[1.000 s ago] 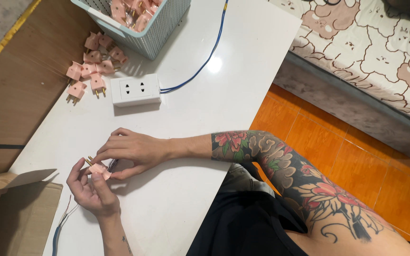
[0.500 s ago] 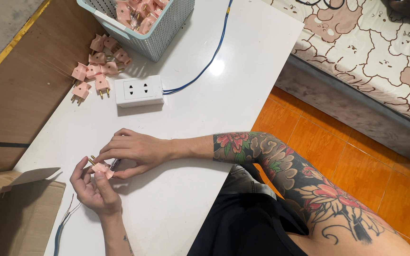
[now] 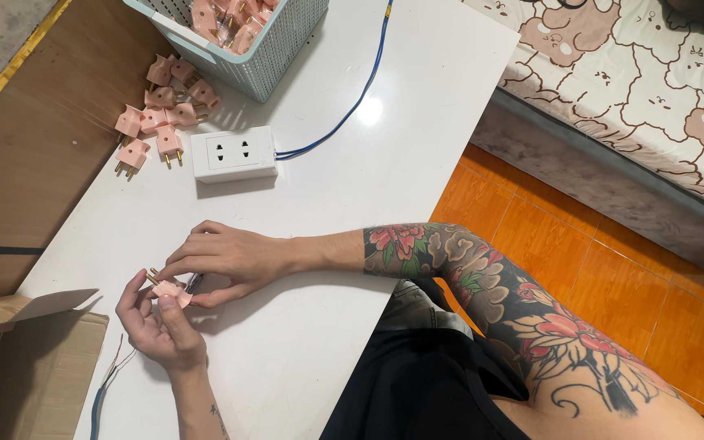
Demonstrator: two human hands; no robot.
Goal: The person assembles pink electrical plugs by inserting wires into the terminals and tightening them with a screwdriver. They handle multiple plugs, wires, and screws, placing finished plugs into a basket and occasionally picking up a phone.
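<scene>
I sit at a white desk (image 3: 417, 163) with a patterned bed (image 3: 653, 73) to my right and an orange tiled floor (image 3: 547, 244) beneath. An open cardboard box (image 3: 18, 358) stands at the desk's near left corner. At the far edge a pale blue basket (image 3: 279, 49) holds pink plugs, and a loose pile of pink plugs (image 3: 156, 114) lies just beside it. A white socket block (image 3: 234, 153) with a blue cable (image 3: 352, 106) rests near the pile. My right hand (image 3: 226, 257) and left hand (image 3: 156, 322) meet low on the desk, fingers pinched narrowly on one pink plug (image 3: 169, 289) held between them.
</scene>
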